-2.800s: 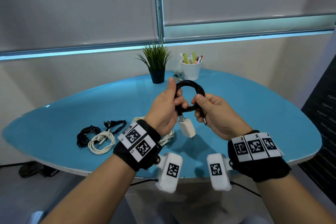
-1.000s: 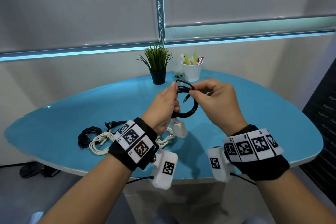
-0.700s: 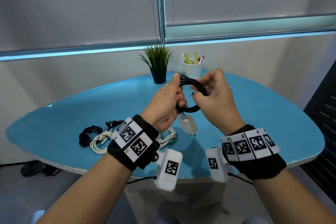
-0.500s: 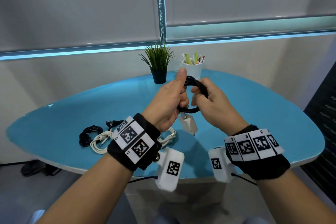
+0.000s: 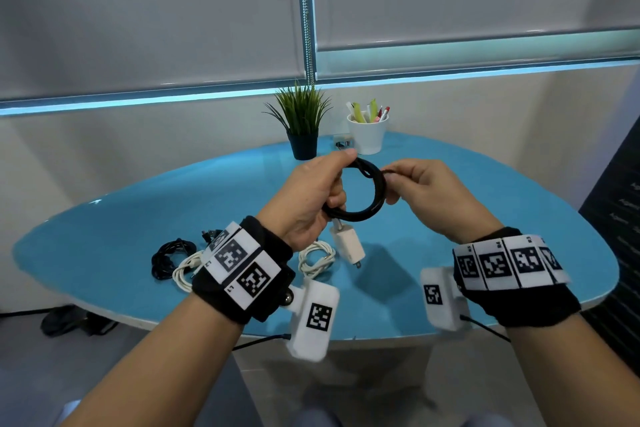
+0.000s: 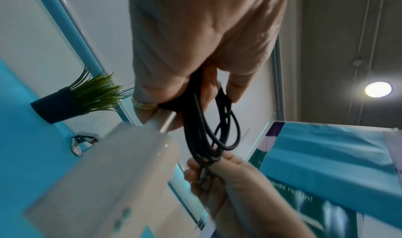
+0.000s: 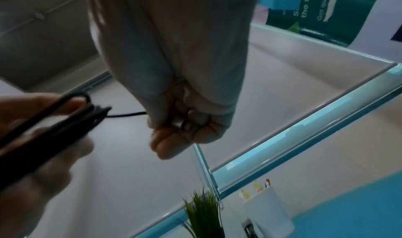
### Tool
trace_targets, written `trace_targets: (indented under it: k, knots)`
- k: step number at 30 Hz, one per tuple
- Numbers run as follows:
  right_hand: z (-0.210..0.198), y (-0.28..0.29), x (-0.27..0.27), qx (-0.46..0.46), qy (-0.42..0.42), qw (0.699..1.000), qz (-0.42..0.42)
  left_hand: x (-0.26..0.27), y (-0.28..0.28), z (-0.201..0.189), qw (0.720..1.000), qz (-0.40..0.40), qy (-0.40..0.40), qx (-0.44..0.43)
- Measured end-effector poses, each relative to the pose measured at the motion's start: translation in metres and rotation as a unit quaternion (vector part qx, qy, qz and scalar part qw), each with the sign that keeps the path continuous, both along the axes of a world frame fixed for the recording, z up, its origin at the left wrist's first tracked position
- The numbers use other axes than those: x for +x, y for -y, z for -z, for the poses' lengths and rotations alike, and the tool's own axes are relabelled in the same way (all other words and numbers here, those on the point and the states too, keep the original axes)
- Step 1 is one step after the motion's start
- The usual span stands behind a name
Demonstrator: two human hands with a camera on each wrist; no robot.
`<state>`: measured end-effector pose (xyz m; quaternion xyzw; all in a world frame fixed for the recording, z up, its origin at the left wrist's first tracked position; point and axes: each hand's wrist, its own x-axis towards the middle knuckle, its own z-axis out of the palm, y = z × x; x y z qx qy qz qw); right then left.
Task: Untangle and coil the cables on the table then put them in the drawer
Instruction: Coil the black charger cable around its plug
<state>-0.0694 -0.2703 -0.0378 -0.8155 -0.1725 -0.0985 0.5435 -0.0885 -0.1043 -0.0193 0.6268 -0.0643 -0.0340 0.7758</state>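
Note:
A black cable (image 5: 372, 196) wound into a small coil is held above the blue table (image 5: 485, 204). My left hand (image 5: 313, 196) grips the coil's left side, thumb on top; the coil (image 6: 208, 130) hangs from its fingers in the left wrist view. A white charger plug (image 5: 348, 244) dangles from the coil's bottom. My right hand (image 5: 415, 191) pinches the cable's free end at the coil's right side; the metal-tipped connector (image 7: 181, 123) sits inside its curled fingers, a short strand running to the coil (image 7: 65, 119). No drawer is in view.
On the table's left lie a black cable bundle (image 5: 169, 258), a white coiled cable (image 5: 185, 274) and another white cable (image 5: 317, 260) under my left hand. A potted plant (image 5: 301, 125) and a white pen cup (image 5: 369, 132) stand at the far edge.
My right hand has wrapped the free end round the coil and has now pulled it out to the right. The coil has stayed in my left hand.

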Motion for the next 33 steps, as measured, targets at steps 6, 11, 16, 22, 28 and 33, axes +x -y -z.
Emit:
trace_targets:
  k: [6, 11, 16, 22, 28, 33]
  knots:
    - [-0.011, 0.011, 0.014, -0.017, 0.008, 0.996, 0.084, 0.004, 0.001, 0.015, 0.986, -0.033, 0.054, 0.152]
    - [-0.009, 0.014, 0.011, -0.039, 0.004, 0.990, 0.132, 0.014, -0.008, 0.018, 0.958, -0.064, 0.080, 0.266]
    - [-0.002, 0.002, 0.003, 0.006, -0.056, 0.993, 0.101, 0.022, -0.010, 0.022, 0.951, -0.127, 0.097, 0.264]
    - [0.000, -0.024, -0.008, 0.255, -0.201, 0.945, -0.034, 0.026, -0.002, 0.029, 0.947, -0.144, 0.127, 0.257]
    - [0.002, -0.035, -0.012, 0.241, -0.121, 0.963, 0.012, 0.020, 0.003, 0.026, 0.983, -0.104, 0.092, 0.123]
    - [0.006, -0.037, -0.007, 0.068, 0.009, 0.988, 0.135, 0.014, 0.006, 0.018, 0.994, -0.067, 0.077, 0.032]
